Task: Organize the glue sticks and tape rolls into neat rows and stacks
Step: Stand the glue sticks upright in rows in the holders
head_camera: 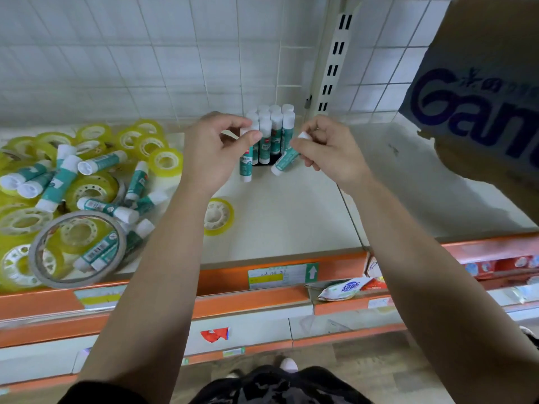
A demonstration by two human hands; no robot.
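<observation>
1. The block of glue sticks [269, 132] stands caps-up at the back of the shelf [291, 205], against the tiled wall [145, 53] and just left of the slotted post [332, 62].
2. The left hand [215, 150] pinches an upright stick [246, 167] by its cap, at the block's front-left corner. The right hand [329, 150] grasps a tilted stick [284, 162], its base pointing down toward the block's front-right side.
3. The step looks like adding both sticks to the front row. To do it well, straighten the tilted stick first. Then set each base flat and nudge it gently against its neighbours, since a hard push could topple the standing ones.
4. Bare shelf in front of the block gives working room. A lone tape roll [218, 215] lies by the left forearm, and the jumbled pile [73, 185] of sticks and rolls fills the left side.
5. A cardboard box [481, 83] overhangs the right, so that elbow should stay low. The orange front lip [280, 271] marks the shelf's edge.
</observation>
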